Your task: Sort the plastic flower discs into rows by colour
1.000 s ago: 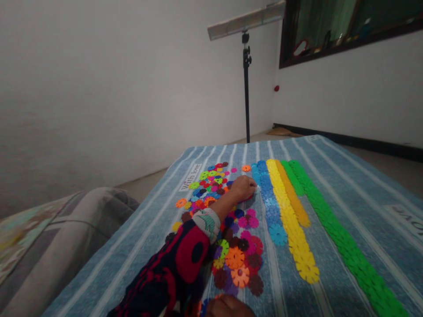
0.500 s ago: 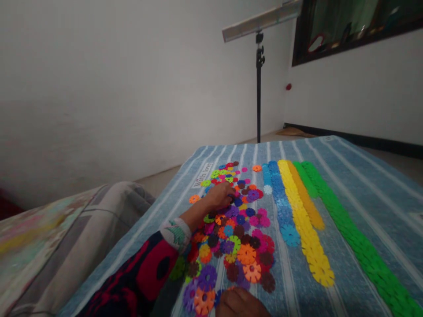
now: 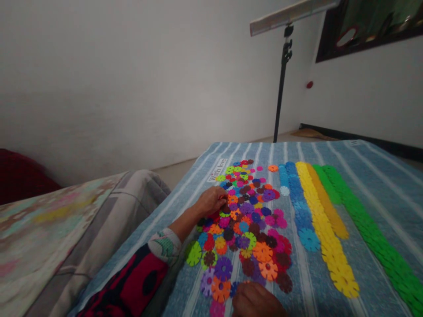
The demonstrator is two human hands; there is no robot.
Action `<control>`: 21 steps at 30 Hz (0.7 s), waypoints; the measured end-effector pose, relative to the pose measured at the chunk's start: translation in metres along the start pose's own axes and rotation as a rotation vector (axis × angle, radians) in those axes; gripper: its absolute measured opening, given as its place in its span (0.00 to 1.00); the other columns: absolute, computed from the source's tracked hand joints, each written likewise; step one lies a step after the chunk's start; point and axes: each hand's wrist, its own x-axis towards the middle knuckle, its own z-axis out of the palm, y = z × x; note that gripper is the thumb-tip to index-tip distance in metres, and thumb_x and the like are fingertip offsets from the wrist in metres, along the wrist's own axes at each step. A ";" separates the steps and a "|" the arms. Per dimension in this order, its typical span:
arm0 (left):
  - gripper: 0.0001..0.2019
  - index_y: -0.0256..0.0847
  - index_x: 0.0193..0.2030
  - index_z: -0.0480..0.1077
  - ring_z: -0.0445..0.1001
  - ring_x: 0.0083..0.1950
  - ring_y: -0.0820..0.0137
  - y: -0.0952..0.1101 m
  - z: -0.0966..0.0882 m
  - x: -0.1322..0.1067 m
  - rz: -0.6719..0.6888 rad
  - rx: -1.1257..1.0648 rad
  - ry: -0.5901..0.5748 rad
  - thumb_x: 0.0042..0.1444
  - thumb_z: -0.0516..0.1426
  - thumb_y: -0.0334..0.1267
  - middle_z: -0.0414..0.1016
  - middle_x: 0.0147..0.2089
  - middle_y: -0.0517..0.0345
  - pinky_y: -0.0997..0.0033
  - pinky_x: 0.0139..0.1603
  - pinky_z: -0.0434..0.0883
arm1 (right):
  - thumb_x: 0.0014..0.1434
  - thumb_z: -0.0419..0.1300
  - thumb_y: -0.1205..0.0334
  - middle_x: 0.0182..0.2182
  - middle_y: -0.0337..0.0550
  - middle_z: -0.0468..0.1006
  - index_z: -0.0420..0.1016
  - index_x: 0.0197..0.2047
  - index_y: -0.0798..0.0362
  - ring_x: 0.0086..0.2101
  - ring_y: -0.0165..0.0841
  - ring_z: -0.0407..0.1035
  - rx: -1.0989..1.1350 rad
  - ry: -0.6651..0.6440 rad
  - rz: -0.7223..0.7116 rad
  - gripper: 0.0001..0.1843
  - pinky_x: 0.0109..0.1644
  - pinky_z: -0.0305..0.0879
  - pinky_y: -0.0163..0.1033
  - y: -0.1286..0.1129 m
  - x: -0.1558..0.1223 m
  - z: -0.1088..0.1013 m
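My left hand (image 3: 212,201) is at the left side of a loose heap of notched plastic flower discs (image 3: 246,209) in many colours. Its fingers are pinched together; something reddish shows at the fingertips, but I cannot tell whether it is held. Closed into a fist, my right hand (image 3: 257,300) rests low at the near end of the heap, and its fingers hide anything inside. Beside it lie an orange disc (image 3: 221,289) and a purple disc (image 3: 224,268).
Right of the heap run overlapping rows of discs: a blue row (image 3: 299,198), a yellow row (image 3: 319,220), a darker yellow row (image 3: 330,207) and a long green row (image 3: 366,224). They lie on a striped blue cloth (image 3: 370,273). Behind stands a black stand (image 3: 280,97).
My left hand has drawn back from the middle of the heap to its left side. The whole view has shifted, so things appear further right. My right hand stays at the near end.
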 end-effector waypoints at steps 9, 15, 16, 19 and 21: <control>0.06 0.40 0.38 0.75 0.72 0.53 0.63 0.027 0.005 -0.027 0.033 -0.041 0.033 0.56 0.56 0.32 0.77 0.49 0.51 0.64 0.56 0.68 | 0.66 0.52 0.63 0.24 0.38 0.70 0.64 0.28 0.50 0.27 0.31 0.64 0.076 -0.069 0.042 0.13 0.31 0.64 0.32 -0.002 -0.008 0.001; 0.14 0.41 0.48 0.75 0.72 0.57 0.59 0.056 0.010 -0.048 0.199 -0.063 0.020 0.61 0.57 0.44 0.74 0.58 0.45 0.59 0.60 0.67 | 0.66 0.50 0.64 0.24 0.38 0.70 0.65 0.29 0.51 0.28 0.31 0.64 0.083 -0.104 0.020 0.13 0.31 0.63 0.33 -0.001 -0.007 -0.003; 0.15 0.41 0.50 0.74 0.72 0.58 0.58 0.060 0.013 -0.051 0.206 -0.067 0.025 0.61 0.57 0.45 0.73 0.59 0.45 0.58 0.60 0.68 | 0.66 0.50 0.64 0.24 0.38 0.69 0.65 0.29 0.51 0.28 0.31 0.63 0.080 -0.091 0.012 0.12 0.31 0.63 0.33 -0.001 -0.009 -0.001; 0.14 0.41 0.52 0.73 0.72 0.58 0.59 0.072 0.021 -0.058 0.215 -0.054 0.054 0.62 0.55 0.42 0.73 0.59 0.44 0.58 0.61 0.69 | 0.67 0.51 0.64 0.23 0.37 0.67 0.64 0.29 0.51 0.28 0.31 0.62 0.064 -0.046 -0.009 0.13 0.32 0.62 0.33 -0.001 -0.013 0.007; 0.13 0.40 0.51 0.72 0.73 0.58 0.60 0.079 0.028 -0.060 0.237 -0.032 0.070 0.64 0.53 0.39 0.73 0.59 0.44 0.58 0.61 0.70 | 0.67 0.51 0.63 0.23 0.37 0.66 0.64 0.28 0.51 0.27 0.30 0.61 0.058 0.006 0.007 0.14 0.32 0.62 0.33 -0.001 -0.016 0.012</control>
